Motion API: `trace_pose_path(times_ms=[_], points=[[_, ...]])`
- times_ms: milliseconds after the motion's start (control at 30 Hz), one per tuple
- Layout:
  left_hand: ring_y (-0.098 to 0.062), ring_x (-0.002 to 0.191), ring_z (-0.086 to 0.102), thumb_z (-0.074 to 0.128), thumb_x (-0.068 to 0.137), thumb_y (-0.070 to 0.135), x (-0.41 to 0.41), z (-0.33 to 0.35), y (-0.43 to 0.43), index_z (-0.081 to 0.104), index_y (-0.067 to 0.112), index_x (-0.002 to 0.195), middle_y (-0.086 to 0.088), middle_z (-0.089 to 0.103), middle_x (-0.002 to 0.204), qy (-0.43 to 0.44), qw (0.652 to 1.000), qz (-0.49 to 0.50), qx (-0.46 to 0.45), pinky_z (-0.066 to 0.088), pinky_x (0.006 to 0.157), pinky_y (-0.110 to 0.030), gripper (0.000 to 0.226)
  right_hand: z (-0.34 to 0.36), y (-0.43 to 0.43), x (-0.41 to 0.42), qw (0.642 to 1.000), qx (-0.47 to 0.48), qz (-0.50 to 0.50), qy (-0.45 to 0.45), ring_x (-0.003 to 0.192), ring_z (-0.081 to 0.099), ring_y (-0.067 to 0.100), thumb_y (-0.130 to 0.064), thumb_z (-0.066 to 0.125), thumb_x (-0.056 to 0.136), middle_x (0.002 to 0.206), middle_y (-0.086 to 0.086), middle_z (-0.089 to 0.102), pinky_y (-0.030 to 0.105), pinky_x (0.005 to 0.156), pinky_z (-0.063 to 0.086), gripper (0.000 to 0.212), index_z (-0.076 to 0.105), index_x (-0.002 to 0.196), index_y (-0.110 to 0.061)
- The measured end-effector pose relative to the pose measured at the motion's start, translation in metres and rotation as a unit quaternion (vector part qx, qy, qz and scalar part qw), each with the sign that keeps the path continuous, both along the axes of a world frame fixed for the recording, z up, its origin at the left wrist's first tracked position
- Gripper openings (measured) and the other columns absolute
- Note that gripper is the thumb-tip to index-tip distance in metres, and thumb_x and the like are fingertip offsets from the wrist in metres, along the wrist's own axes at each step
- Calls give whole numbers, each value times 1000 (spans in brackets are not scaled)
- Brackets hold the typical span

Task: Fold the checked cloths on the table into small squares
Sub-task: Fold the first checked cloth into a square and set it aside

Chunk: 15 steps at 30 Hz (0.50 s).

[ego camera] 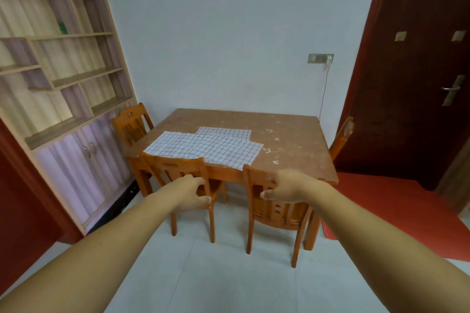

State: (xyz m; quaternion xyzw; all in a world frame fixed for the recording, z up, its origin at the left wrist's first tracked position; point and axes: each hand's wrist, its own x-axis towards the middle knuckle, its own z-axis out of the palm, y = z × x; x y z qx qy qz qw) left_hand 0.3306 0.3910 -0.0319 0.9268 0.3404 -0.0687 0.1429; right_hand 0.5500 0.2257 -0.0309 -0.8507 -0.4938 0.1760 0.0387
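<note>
Several white cloths with a dark check [206,146] lie flat and overlapping on the left half of a brown wooden table [292,150]. Both my arms stretch forward from some distance away. My left hand [190,193] hovers in front of the left near chair, fingers apart, holding nothing. My right hand [284,189] hovers in front of the right near chair, fingers spread and empty. Neither hand touches the cloths.
Two wooden chairs [178,173] [274,208] stand at the table's near side, one more at the left [132,122] and one at the right [342,137]. A shelf unit [50,71] fills the left wall. A dark red door [419,71] and a red mat [396,213] lie to the right.
</note>
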Motion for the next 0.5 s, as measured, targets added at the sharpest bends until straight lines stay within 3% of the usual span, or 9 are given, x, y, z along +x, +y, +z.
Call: trace_pose_path(times_ms=[167,300,433,500], points=[[-16,108,63,64,95,49,43,-12,49,57,25,137,3,59,128,6,1000,23,-12,57,94,-34,50,-8,44,46,1000,-18,9,3,110,62,25,-64,61,86,126,1,66,43,95,52,62,57,135,-28],[-15,100,66,63,94,51,71,-21,93,56,27,139,4,64,117,6,1000,21,-21,59,88,-34,51,-7,89,74,1000,-17,18,-4,119,58,27,-56,61,92,135,5,62,43,100,49,58,53,139,-22],[-14,109,64,59,93,57,95,-31,148,50,34,146,6,61,134,2,1000,14,-22,58,92,-37,59,-15,145,96,1000,-21,22,-8,133,51,28,-56,60,92,148,6,53,46,110,44,69,43,150,-23],[-12,105,66,58,92,57,108,-37,181,49,39,147,7,65,129,-1,999,9,-33,58,91,-38,58,-22,177,109,1000,-17,23,-9,137,48,28,-57,61,90,153,4,49,48,112,42,72,41,152,-26]])
